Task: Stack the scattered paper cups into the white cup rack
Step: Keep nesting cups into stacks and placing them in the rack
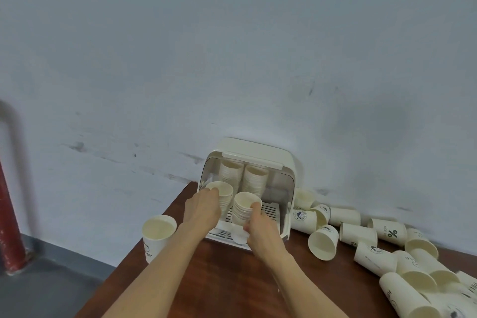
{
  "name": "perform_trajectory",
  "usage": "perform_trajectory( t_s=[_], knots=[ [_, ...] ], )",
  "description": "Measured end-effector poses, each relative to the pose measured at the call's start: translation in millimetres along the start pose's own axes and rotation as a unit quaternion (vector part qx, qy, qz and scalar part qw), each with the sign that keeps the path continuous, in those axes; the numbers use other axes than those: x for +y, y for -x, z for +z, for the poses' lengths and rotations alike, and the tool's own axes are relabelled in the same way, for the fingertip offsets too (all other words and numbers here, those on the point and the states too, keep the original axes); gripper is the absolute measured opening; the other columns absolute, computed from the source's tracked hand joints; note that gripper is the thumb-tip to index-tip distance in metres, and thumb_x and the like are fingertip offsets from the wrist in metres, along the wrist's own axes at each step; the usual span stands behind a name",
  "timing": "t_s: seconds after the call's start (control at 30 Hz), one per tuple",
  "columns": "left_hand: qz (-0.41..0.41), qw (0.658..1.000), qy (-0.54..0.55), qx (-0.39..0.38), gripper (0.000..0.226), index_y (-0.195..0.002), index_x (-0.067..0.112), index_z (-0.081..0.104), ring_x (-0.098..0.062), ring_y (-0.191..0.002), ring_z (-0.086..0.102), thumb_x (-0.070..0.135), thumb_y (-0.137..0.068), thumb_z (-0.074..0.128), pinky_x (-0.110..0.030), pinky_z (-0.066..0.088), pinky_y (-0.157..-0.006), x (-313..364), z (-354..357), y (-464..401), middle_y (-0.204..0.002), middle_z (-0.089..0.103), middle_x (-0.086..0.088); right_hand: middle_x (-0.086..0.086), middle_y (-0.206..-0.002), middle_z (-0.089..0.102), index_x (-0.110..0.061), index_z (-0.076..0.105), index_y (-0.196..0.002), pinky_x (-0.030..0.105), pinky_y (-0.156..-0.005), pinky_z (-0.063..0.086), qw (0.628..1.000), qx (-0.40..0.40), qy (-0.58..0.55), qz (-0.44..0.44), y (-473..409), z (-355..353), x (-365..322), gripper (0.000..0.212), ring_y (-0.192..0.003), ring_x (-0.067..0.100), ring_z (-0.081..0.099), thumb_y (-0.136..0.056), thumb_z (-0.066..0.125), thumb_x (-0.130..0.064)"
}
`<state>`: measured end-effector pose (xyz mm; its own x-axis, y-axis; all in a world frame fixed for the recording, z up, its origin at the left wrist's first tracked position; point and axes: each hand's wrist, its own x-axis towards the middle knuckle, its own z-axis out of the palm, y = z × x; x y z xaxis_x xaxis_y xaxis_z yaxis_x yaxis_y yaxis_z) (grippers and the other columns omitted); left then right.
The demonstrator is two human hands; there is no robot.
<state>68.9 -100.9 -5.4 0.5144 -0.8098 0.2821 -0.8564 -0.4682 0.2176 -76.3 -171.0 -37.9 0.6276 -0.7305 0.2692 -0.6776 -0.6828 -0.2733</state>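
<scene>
A: Head view, surroundings first. What lies round the hands?

B: A brown table (pixel 219 279) against a grey-white wall (pixel 232 46). Beyond both hands stands the white cup rack (pixel 280 160), front open, backed to the wall. Left of the left hand, one upright cup (pixel 158 236) near the table edge. Right of the right hand, the scattered paper cups (pixel 387 253) lie on their sides, heaped toward the near right corner. Far left, a red pipe (pixel 9 214) by the floor.

A: Counts?

B: Four stacks in the rack: two rear stacks (pixel 244 179) behind the fingers, two front ones under the hands. Loose cups: about fifteen, exact number not readable where they overlap.

A: Hand pose?

B: Both forearms reach forward, bare. Left hand (pixel 202 210) is curled round the front left stack (pixel 223 193), fingers at its rim. Right hand (pixel 260 230) grips the front right stack (pixel 245 208), thumb up on its side near the rim, fingers wrapped low. Both stacks sit on the rack's slatted tray.
</scene>
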Motion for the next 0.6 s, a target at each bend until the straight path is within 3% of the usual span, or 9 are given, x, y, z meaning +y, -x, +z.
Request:
perform_trajectory(
  t_s=[0.27, 0.4, 0.6],
  knots=[
    [0.014, 0.999, -0.013, -0.03, 0.025, -0.116, 0.011, 0.055, -0.029, -0.105, 0.059, 0.012, -0.092, 0.048, -0.035, 0.045, -0.076, 1.8, -1.8, 4.0, -0.115, 0.061, -0.009, 0.008, -0.097, 0.062, -0.006, 0.033, -0.122, 0.029, -0.064, 0.031, 1.0, 0.008, -0.005, -0.002, -0.2, 2.8, 1.9, 0.044, -0.088, 0.027, 0.06, -0.084, 0.051, 0.002],
    [0.02, 0.998, 0.044, -0.03, 0.027, -0.121, 0.011, 0.048, -0.03, -0.109, 0.055, 0.019, -0.097, 0.038, -0.039, 0.045, -0.078, 6.3, -3.5, 11.7, -0.118, 0.057, -0.009, 0.01, -0.101, 0.061, -0.005, 0.031, -0.128, 0.029, -0.066, 0.033, 1.0, 0.003, -0.004, 0.004, 1.1, 2.4, -0.2, 0.049, -0.091, 0.029, 0.06, -0.084, 0.052, 0.002],
    [0.025, 0.994, 0.102, -0.016, 0.032, -0.126, 0.016, 0.039, -0.031, -0.105, 0.057, 0.02, -0.094, 0.039, -0.039, 0.044, -0.074, 9.4, -5.1, 44.5, -0.118, 0.055, -0.005, 0.014, -0.106, 0.061, -0.004, 0.026, -0.136, 0.036, -0.075, 0.043, 1.0, 0.009, 0.011, 0.02, 3.0, 5.3, -2.0, 0.057, -0.093, 0.031, 0.058, -0.085, 0.052, 0.001]
  ],
)
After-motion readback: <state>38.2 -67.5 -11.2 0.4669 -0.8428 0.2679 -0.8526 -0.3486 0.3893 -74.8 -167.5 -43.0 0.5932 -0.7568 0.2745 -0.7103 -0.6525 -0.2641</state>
